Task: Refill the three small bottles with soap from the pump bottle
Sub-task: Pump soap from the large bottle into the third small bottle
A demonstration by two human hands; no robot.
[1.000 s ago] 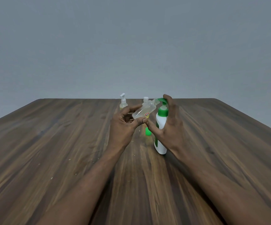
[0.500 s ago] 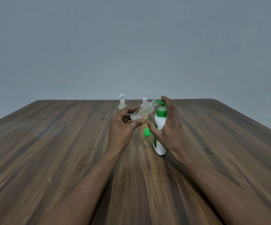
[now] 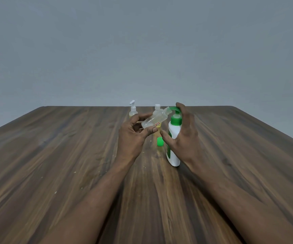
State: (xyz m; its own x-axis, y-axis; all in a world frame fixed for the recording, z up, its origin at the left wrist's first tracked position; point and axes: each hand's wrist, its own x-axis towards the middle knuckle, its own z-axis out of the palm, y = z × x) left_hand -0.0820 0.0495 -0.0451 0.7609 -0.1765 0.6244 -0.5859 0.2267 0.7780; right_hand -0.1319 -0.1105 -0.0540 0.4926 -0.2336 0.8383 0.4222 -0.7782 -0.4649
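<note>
left hand (image 3: 133,136) grips clear small bottle (image 3: 153,120), neck tilted toward 2 o'clock | right hand (image 3: 184,132) wraps upright pump bottle (image 3: 173,133) (forefinger atop its green head) | green cap (image 3: 160,142) on table (image 3: 72,155), 6 o'clock of the held bottle | dispenser-topped bottle (image 3: 133,110) at 11, white-capped bottle (image 3: 157,107) at 12

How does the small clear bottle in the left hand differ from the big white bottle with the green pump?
The small clear plastic bottle is see-through and tilted, held up by the left hand; the big white bottle with the green pump is opaque and stands on the wooden table. The clear one is open-mouthed; the white one carries its pump. A hand holds each.
</note>
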